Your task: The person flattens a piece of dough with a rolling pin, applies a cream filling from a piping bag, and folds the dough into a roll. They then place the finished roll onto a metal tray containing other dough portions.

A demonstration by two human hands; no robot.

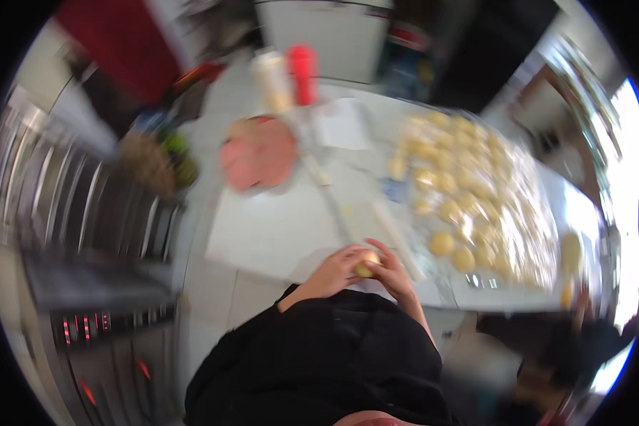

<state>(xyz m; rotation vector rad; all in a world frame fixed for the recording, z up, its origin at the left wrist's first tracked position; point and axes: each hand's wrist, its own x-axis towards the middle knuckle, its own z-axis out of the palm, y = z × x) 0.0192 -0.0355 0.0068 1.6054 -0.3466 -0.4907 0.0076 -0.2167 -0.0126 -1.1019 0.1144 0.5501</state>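
A small pale-yellow dough ball sits between my two hands at the near edge of the white table. My left hand curls round it from the left. From the right, my right hand holds it with bent fingers, one finger raised over the top. Just beyond my right hand lies a long white stick, seemingly a rolling pin. Farther off, a long thin tool with a pale handle rests on the table; blur hides its kind.
Many dough balls lie at the right, mostly beneath clear plastic film. Round pink slices are at the far left. Behind stand a white bottle and a red bottle, near a white sheet. An oven-like appliance stands left.
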